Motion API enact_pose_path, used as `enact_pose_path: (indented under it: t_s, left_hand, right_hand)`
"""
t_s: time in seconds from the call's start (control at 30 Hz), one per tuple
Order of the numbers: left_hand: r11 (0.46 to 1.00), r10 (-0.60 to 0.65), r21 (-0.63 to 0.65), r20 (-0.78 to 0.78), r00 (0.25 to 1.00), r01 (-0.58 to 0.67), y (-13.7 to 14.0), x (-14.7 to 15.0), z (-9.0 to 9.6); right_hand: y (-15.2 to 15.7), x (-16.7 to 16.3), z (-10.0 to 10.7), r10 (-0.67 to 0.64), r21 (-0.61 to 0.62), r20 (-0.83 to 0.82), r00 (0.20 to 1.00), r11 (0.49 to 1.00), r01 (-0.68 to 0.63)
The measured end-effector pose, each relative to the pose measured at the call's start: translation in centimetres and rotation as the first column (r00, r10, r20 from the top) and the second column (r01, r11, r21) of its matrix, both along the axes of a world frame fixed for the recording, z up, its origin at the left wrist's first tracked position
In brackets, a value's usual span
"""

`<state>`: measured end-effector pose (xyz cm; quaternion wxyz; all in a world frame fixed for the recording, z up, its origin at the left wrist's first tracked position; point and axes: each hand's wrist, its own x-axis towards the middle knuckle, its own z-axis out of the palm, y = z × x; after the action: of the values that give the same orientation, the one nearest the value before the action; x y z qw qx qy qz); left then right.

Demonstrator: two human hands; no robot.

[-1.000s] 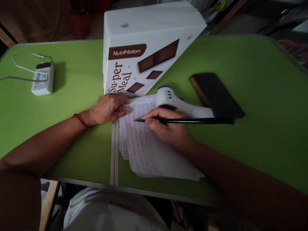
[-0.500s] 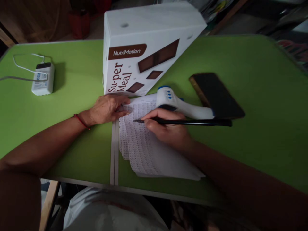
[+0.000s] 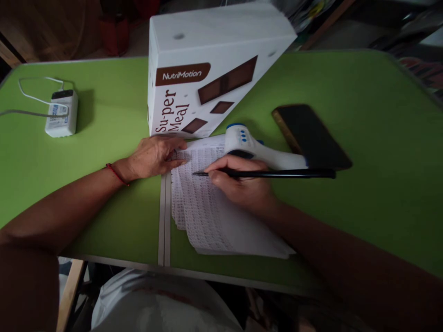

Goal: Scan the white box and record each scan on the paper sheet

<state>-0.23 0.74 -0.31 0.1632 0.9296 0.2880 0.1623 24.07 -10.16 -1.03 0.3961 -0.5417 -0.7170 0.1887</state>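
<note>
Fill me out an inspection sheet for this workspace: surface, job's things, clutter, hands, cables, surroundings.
Surface: green table, pale seam along the left of the paper.
Job's things: paper in several sheets, closely marked; pen with its tip at the paper, contact unclear.
Clutter: white box standing beyond the paper; white device with blue buttons; phone; white adapter at far left.
Hands: left hand rests at the paper's upper left; right hand grips the pen.
Cables: pale cord at the adapter, leaving the picture's left edge.
Surroundings: dim; red container behind the table.
</note>
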Motion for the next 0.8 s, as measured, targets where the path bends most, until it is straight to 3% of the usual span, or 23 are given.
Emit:
enact_pose_path:
  t_s: [0.8]
  left_hand:
    - [1.000, -0.007, -0.003, 0.007, 1.000, 0.007, 0.06, -0.01, 0.04]
  right_hand:
    - [0.10, 0.38, -0.27, 0.015, 0.010, -0.018, 1.000, 1.000, -0.015]
